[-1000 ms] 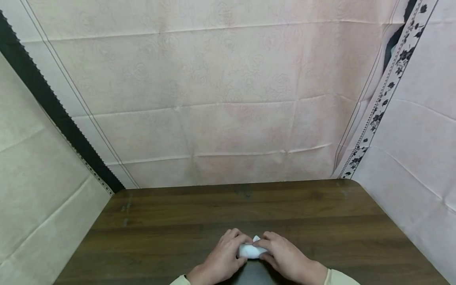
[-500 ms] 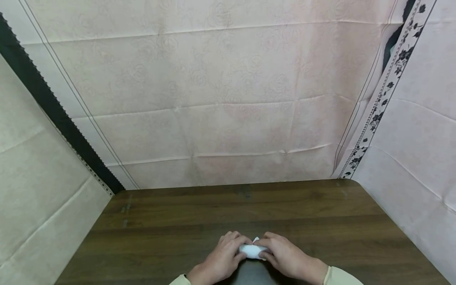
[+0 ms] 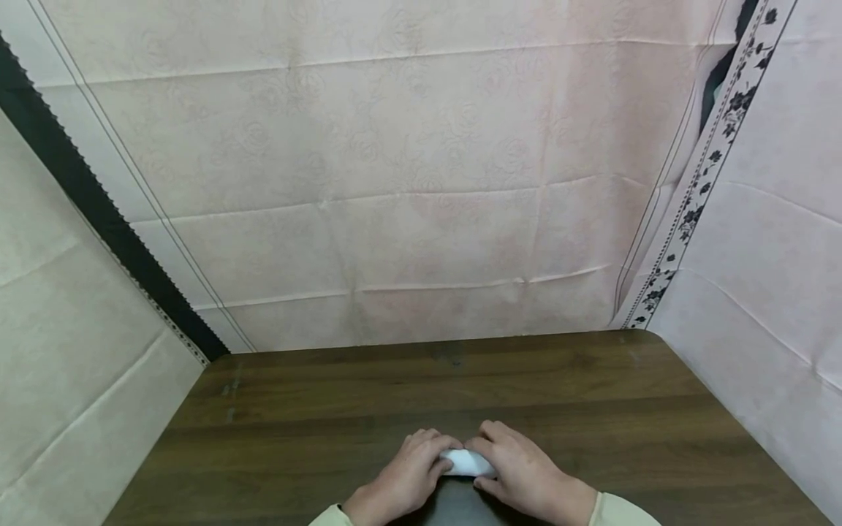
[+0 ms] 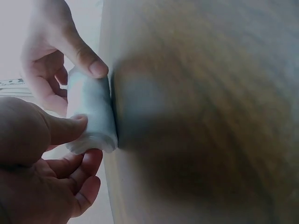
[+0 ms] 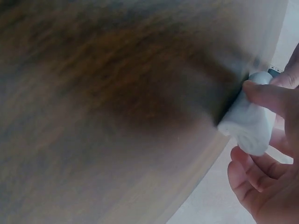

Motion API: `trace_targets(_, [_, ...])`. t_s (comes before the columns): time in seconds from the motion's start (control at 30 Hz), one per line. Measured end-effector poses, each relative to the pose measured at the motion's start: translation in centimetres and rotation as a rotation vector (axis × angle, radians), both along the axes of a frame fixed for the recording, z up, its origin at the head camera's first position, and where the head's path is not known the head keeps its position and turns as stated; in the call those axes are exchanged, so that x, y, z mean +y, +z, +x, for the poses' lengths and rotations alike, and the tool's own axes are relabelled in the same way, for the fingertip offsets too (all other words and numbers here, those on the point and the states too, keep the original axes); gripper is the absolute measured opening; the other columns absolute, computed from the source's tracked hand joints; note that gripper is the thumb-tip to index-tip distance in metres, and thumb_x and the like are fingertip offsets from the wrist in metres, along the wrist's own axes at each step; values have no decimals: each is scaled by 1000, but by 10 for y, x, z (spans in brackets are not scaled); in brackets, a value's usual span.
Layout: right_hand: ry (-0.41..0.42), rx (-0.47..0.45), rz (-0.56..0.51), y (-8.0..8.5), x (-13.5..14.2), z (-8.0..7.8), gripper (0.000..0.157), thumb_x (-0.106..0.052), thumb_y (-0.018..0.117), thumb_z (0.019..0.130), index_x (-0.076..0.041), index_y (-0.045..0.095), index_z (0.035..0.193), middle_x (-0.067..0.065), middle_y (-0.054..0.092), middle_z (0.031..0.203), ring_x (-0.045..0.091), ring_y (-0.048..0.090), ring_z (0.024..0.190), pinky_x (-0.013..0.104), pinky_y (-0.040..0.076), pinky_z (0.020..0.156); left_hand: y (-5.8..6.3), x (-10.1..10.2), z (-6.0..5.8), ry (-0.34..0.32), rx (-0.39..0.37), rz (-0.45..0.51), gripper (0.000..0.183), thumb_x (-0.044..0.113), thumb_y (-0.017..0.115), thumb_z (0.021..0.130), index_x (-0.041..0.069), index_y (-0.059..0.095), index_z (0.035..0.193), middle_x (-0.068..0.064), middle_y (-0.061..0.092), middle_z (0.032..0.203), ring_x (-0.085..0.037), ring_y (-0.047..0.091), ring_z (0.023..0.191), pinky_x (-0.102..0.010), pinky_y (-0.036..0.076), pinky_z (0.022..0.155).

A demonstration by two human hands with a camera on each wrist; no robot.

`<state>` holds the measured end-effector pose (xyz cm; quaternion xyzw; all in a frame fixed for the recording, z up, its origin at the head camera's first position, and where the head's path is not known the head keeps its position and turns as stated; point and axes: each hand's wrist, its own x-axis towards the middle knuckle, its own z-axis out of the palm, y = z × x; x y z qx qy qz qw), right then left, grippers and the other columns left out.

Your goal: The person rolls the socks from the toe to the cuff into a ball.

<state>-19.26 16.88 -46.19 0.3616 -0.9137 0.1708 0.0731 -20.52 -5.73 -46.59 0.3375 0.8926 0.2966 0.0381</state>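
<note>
A small roll of white cloth (image 3: 468, 462) lies on the wooden table between both hands. My left hand (image 3: 413, 473) grips its left end, the thumb on the near side and the fingers behind. At the other end my right hand (image 3: 526, 471) holds it the same way, its fingers partly hiding the far side. In the left wrist view the cloth roll (image 4: 93, 109) shows layered folds at its end, with a thumb pressing on each end. The right wrist view has the rolled cloth (image 5: 250, 119) under the right thumb, its spiral end facing the camera.
The brown wooden table (image 3: 329, 409) spreads around the hands. Pale patterned cloth sheets (image 3: 421, 183) hang behind and at both sides. A dark strip (image 3: 112, 204) runs down the left corner, a floral border (image 3: 710, 168) down the right.
The white tip that stuck up behind the roll no longer shows. My right hand's fingers have shifted slightly up and left; the left hand has hardly moved.
</note>
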Motion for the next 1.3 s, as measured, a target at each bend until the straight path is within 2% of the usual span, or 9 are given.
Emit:
trace_targets(0.1, [2, 71, 3, -2, -1, 0, 39, -22, 89, 78, -17, 66, 109, -7, 56, 100, 7, 52, 89, 27, 52, 74, 0, 0, -1, 7, -29, 3, 23, 12, 66, 98, 19, 69, 120, 10, 64, 110, -8, 56, 102, -36, 46, 90])
trace_targets(0.2, [4, 86, -6, -3, -1, 0, 37, -21, 88, 78, -17, 64, 106, -7, 58, 99, 7, 53, 88, 28, 52, 73, 1, 0, -2, 10, -53, 7, 23, 13, 64, 99, 19, 69, 121, 11, 64, 110, -7, 56, 102, -36, 46, 90])
trace_targets(0.4, [26, -13, 0, -1, 0, -2, 22, -21, 81, 87, -18, 69, 106, -9, 58, 95, 3, 53, 83, 27, 51, 69, -1, 0, 2, 15, -99, 22, 24, 14, 62, 100, 19, 69, 122, 13, 59, 107, -6, 52, 100, -35, 44, 89])
trace_targets(0.53, [32, -60, 11, 2, 0, -3, 20, -20, 77, 90, -17, 70, 108, -9, 59, 95, 2, 53, 83, 25, 51, 68, -2, 0, 4, 22, -89, 53, 26, 16, 62, 101, 17, 67, 126, 11, 56, 110, -7, 48, 98, -32, 42, 85])
trace_targets(0.67, [37, -90, 14, 4, 0, -4, 18, -20, 75, 92, -17, 71, 110, -10, 58, 95, 2, 52, 82, 24, 50, 67, -1, 1, 4, 26, -58, 86, 28, 19, 69, 97, 17, 65, 125, 10, 56, 114, -8, 48, 100, -29, 44, 82])
trace_targets(0.83, [44, -145, 2, 4, 2, -5, 13, -21, 71, 96, -20, 71, 109, -11, 56, 95, 0, 50, 81, 24, 49, 67, -3, 1, 5, 30, -57, 71, 35, 17, 79, 89, 22, 64, 120, 13, 56, 113, -7, 50, 101, -28, 46, 83])
trace_targets(1.13, [18, -163, 10, 4, 0, -4, 15, -20, 69, 96, -18, 69, 111, -10, 54, 96, 2, 49, 82, 25, 49, 67, -5, 1, 4, 22, -68, 61, 41, 11, 82, 85, 22, 63, 118, 14, 57, 111, -6, 51, 100, -28, 48, 84])
trace_targets(1.3, [10, -187, 14, 3, 0, -4, 17, -20, 67, 98, -16, 68, 115, -10, 54, 97, 2, 49, 83, 26, 49, 68, -6, 1, 2, 11, -44, 54, 40, 11, 82, 85, 22, 62, 118, 13, 58, 111, -6, 52, 100, -28, 48, 84])
